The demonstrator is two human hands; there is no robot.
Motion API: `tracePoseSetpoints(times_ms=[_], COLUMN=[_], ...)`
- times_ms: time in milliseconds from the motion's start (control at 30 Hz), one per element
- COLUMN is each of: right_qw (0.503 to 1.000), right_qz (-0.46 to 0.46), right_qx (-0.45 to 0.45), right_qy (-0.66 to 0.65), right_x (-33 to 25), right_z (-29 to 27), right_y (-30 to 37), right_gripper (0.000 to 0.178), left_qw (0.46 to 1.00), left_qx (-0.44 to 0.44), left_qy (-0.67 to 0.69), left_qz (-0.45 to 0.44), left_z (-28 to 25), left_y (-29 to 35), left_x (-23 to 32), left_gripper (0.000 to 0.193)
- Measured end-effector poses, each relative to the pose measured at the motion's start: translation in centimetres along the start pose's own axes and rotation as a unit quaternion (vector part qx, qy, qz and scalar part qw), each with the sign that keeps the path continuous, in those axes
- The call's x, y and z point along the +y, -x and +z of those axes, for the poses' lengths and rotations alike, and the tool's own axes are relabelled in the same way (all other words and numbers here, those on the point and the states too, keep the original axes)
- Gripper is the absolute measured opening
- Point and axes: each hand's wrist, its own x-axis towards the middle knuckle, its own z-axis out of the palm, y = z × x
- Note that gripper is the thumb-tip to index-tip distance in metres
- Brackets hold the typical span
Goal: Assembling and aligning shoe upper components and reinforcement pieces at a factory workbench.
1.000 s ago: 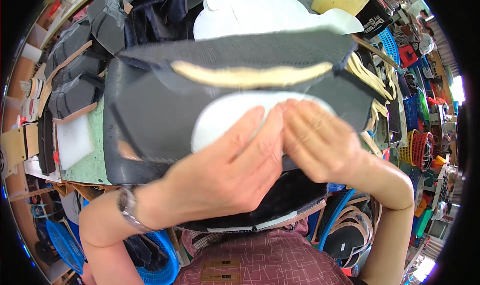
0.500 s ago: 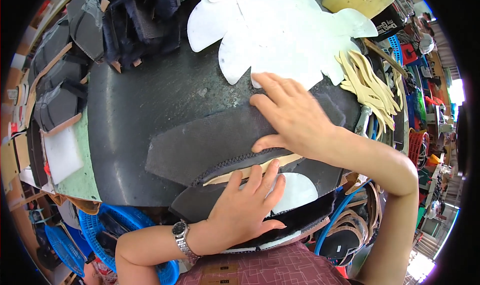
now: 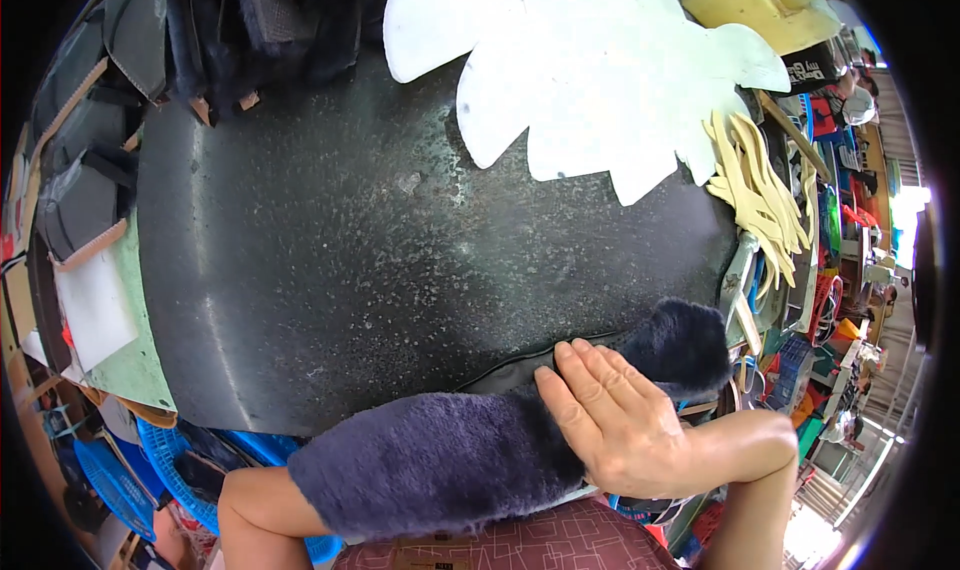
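A dark blue-purple furry piece (image 3: 440,465) lies folded over toward me at the table's near edge, fur side up, with a tuft of fur (image 3: 690,345) at its right end. A strip of smooth black material (image 3: 510,373) shows along its far edge. My right hand (image 3: 620,415) rests flat on the middle of the piece, fingers stretched out and side by side. My left forearm (image 3: 265,515) runs in under the left end of the fur. The furry piece hides the left hand itself, so its fingers cannot be seen.
A worn black work surface (image 3: 330,260) curves across the middle. White petal-shaped sheets (image 3: 590,70) lie at the far side, with cream strips (image 3: 755,195) and a metal-bladed tool (image 3: 738,270) to the right. Dark stitched pieces (image 3: 85,195) stack at left; blue baskets (image 3: 120,485) stand below.
The dark piece has been flipped over toward me, so fur shows instead of its mesh backing and cream strip. My right hand has come nearer; my left hand has gone out of sight beneath.
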Motion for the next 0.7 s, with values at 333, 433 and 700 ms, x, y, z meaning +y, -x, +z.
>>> tracePoseSetpoints(times_ms=[333, 433, 700], right_qw=[0.99, 0.984, 0.982], right_qz=[-0.088, -0.115, -0.124], right_qx=[0.107, 0.119, 0.06], right_qy=[-0.009, -0.073, -0.125], right_x=[1.5, 1.8, 2.5], right_z=[3.1, 3.7, 3.0], right_y=[-0.2, -0.7, -1.5], right_gripper=[0.037, 0.036, 0.04], left_qw=[0.956, 0.927, 0.951], left_qx=[-0.156, -0.198, 0.255], left_qy=[0.133, 0.167, 0.137], left_qz=[-0.209, -0.27, -0.106], left_z=[-1.5, -2.9, -3.9], left_y=[3.9, 5.4, 3.7], left_x=[-1.5, -3.7, -4.7], left_gripper=[0.032, 0.03, 0.034])
